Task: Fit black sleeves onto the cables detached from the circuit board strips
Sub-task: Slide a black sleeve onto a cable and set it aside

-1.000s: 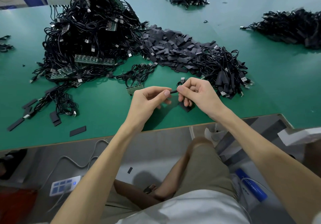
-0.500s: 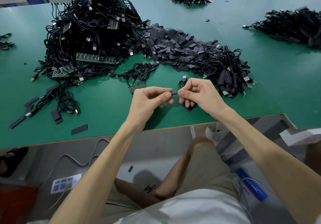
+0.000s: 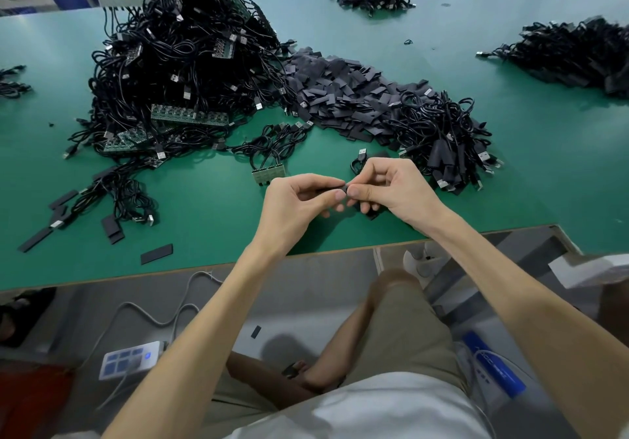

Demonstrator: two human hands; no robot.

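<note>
1. Far left of the fingers: loose sleeves (image 3: 156, 253) lie flat on the table (image 3: 211, 213), none touched.
2. Beyond and left of the fingers: heap (image 3: 170, 81) of cables plugged into green boards, plenty not yet detached.
3. Just beyond the left fingers: short strip (image 3: 269, 173) on the table with a few cables on it.
4. Left hand (image 3: 296, 203): thumb and forefinger clamped on the sleeve (image 3: 343, 187), held just above the table near its front edge.
5. Change: a second ago a short black stretch showed between the two thumbs. Now the thumb tips almost touch and the gap is closed. This reads as the cable end pushed into the sleeve; how deep it sits is hidden by the fingers.
6. Right hand (image 3: 394, 190): fingers pinched together on the cable (image 3: 361, 154) right at the sleeve mouth. Its loop and plug stick out just beyond the right fingers.
7. Dark bit under the right fingers: can't tell what it is.
8. Beyond and right of the fingers: sleeve pile (image 3: 340, 98), then done pile (image 3: 449, 142) of sleeved cables, near but apart from the hand.
9. Judgement: this sleeve is part-fitted and likely needs sliding further along. The overall task is far from done, given the heap.
</note>
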